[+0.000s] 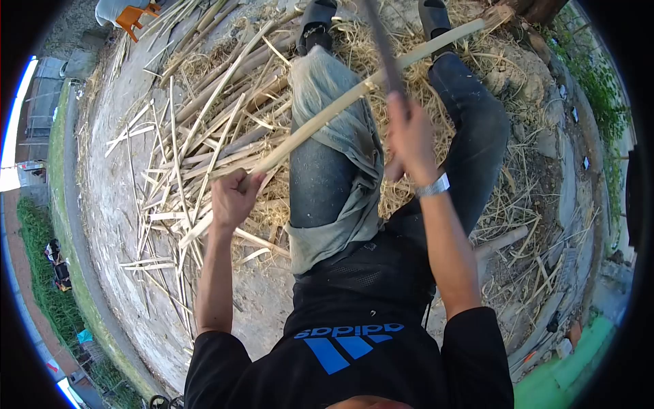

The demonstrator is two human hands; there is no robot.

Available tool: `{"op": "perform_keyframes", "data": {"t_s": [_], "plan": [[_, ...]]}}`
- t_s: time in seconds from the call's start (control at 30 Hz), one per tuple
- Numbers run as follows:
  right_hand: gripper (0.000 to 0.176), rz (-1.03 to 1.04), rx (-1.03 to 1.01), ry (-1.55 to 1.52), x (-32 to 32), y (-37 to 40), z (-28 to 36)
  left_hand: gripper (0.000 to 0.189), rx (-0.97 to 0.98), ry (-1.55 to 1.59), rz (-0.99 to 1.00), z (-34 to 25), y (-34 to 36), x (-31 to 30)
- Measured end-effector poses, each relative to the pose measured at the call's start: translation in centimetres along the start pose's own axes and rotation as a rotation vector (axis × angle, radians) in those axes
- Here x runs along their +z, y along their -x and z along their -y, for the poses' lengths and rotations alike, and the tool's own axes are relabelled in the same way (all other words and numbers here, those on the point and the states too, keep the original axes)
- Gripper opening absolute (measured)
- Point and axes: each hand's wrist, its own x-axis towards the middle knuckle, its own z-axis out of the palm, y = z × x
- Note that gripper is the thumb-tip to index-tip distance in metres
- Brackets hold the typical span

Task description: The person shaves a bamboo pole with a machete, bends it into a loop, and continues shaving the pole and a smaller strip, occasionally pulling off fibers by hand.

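My left hand (235, 198) is wrapped round the near end of a pale bamboo pole (320, 119). The pole slants up to the right across my cloth-covered thigh, its far end over the shavings near my other foot. In my right hand (412, 140), fingers closed, is a long dark knife (383, 44), pointing away from me. Its blade crosses the pole in this view and is smeared by motion. A greyish cloth (334, 232) drapes over my leg under the pole.
Split strips and poles (204, 143) lie heaped on the ground to the left. Curly shavings (402, 170) cover the floor between and around my legs. An orange chair (133, 20) stands at the far left, and a cut pole piece (501, 242) lies on the right.
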Motion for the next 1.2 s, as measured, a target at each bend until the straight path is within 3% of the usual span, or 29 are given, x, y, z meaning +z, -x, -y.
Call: {"op": "perform_keyframes", "data": {"t_s": [0.03, 0.1, 0.2, 0.23, 0.3, 0.33, 0.43, 0.5, 0.57, 0.6, 0.7, 0.73, 0.77, 0.87, 0.93, 1.07, 1.13, 1.2], "plan": [[0.044, -0.051, -0.355, 0.233, 1.3, 1.0, -1.4, 0.052, 0.044, -0.001, -0.021, -0.4, -1.2, 0.2], [0.043, 0.118, -0.165, 0.085, -0.8, 1.8, -0.5, 0.051, 0.129, -0.053, 0.022, -0.4, -1.0, -0.7], [0.042, -0.023, 0.018, 0.033, -3.7, -1.6, -0.7, 0.052, -0.005, -0.009, 0.041, -1.7, -1.0, -0.6], [0.042, -0.024, 0.02, 0.039, -2.5, -0.9, -1.8, 0.052, 0.013, -0.007, 0.045, -1.4, -1.2, 0.3], [0.041, 0.001, -0.234, 0.13, 0.9, 0.9, -4.1, 0.051, 0.052, 0.049, 0.033, -1.1, -1.6, 1.2], [0.042, 0.157, -0.082, -0.049, -0.7, 2.6, -0.4, 0.051, 0.088, 0.037, 0.013, -0.6, -1.5, 1.3], [0.041, -0.054, -0.057, -0.021, -3.5, -0.3, -0.2, 0.051, -0.001, 0.017, 0.037, -0.9, -1.1, -0.1], [0.041, -0.09, 0.015, -0.073, -2.4, 0.9, 0.4, 0.05, 0.001, 0.034, 0.031, -3.1, -1.4, 0.8], [0.039, 0.241, 0.165, -0.248, -0.4, 4.5, 1.4, 0.049, 0.101, -0.017, 0.001, -1.7, -1.9, 0.6], [0.045, 0.177, -0.089, -0.045, -1.9, 2.9, -0.6, 0.049, 0.102, -0.008, 0.005, -0.9, -1.9, 0.3], [0.049, -0.008, 0.052, -0.156, -3.5, -1.2, -1.8, 0.051, 0.024, -0.005, 0.001, -2.0, -1.5, -0.2], [0.05, 0.058, 0.115, -0.055, -1.2, 1.4, -0.6, 0.052, 0.009, -0.008, 0.021, -2.5, -1.1, 0.2], [0.05, 0.122, -0.216, 0.104, 1.2, 3.2, -4.0, 0.052, 0.02, -0.012, 0.025, -3.0, -2.1, 0.6], [0.048, 0.201, -0.228, 0.013, -0.3, 5.1, -1.6, 0.053, 0.018, -0.063, 0.032, -1.3, -1.8, -0.7], [0.046, 0.226, -0.248, 0.083, 0.2, 6.9, -2.6, 0.053, -0.042, -0.058, 0.044, -2.2, -0.4, -1.2], [0.043, 0.174, -0.393, 0.176, -0.2, 5.7, -1.1, 0.053, 0.018, -0.142, 0.041, -2.1, -2.0, -1.7], [0.041, 0.262, 0.009, -0.199, -1.6, 5.6, 0.7, 0.052, 0.03, -0.15, -0.004, -1.9, -1.8, -2.3], [0.037, 0.151, 0.041, -0.34, -3.6, 4.5, 2.4, 0.05, 0.013, -0.142, -0.022, -2.1, -0.8, -2.6]]}}
